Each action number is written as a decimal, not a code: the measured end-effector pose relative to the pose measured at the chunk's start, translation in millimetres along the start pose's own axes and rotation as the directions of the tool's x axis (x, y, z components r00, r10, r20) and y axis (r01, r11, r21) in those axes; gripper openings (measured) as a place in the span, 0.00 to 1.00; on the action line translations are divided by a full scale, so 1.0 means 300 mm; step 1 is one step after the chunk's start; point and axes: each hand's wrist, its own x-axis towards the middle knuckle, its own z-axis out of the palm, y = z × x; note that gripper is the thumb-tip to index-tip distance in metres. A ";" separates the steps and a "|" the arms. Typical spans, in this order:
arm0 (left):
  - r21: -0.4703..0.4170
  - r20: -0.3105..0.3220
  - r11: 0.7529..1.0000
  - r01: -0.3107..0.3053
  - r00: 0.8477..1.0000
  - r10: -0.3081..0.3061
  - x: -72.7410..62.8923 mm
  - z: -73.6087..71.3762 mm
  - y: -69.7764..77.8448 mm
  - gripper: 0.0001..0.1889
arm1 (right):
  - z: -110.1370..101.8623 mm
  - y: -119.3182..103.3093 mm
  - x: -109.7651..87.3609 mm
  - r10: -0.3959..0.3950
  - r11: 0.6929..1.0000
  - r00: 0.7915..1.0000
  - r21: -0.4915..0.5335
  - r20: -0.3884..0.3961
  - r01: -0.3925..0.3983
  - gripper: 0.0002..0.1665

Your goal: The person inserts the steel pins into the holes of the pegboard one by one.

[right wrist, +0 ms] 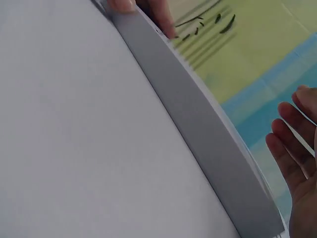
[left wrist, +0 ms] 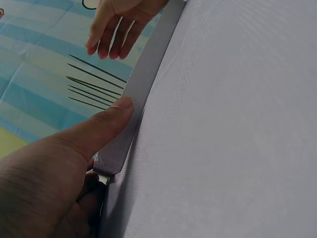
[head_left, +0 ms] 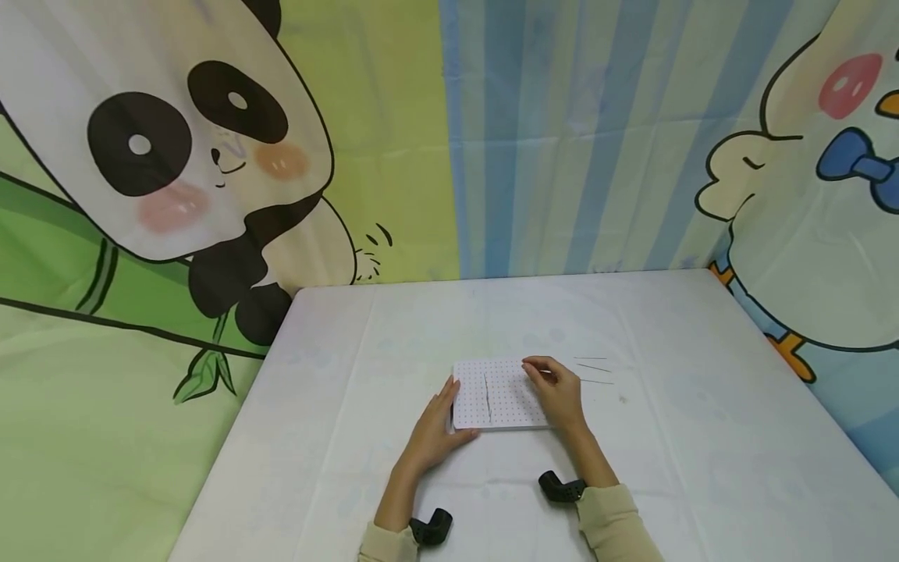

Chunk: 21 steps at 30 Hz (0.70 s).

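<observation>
A white perforated board [head_left: 469, 394] lies on the table, dotted with rows of small holes. Several thin dark needle-like rods [left wrist: 94, 78] stand up from it in a line. My left hand [head_left: 431, 433] grips the board's left end, its thumb [left wrist: 106, 124] against the near side face and its fingers along the left edge. Over the right part of the board hovers my right hand [head_left: 558, 394], thumb and index finger close together near the far edge. Its other fingers [right wrist: 287, 156] are bent and spread. I cannot make out a rod in its fingertips.
Three loose thin rods [head_left: 597, 382] lie on the white table [head_left: 393, 336] just right of the board. Each wrist wears a black camera mount. Behind the table hangs a printed cloth [head_left: 548, 140] with cartoon animals and stripes.
</observation>
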 end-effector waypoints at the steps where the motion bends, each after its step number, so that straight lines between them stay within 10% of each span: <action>1: 0.003 0.000 1.000 -0.001 1.000 0.001 0.000 -0.001 0.002 0.48 | -0.024 0.003 0.003 0.011 0.999 1.000 -0.034 -0.020 -0.012 0.08; 11: 0.008 0.006 1.000 0.002 1.000 -0.002 0.003 -0.010 0.004 0.48 | -0.256 0.065 0.013 0.023 0.935 0.993 -0.349 -0.114 -0.062 0.08; 21: 0.025 0.015 1.000 0.008 1.000 -0.008 0.009 -0.004 0.007 0.48 | -0.334 0.140 0.007 0.051 0.872 0.998 -0.486 -0.030 -0.060 0.06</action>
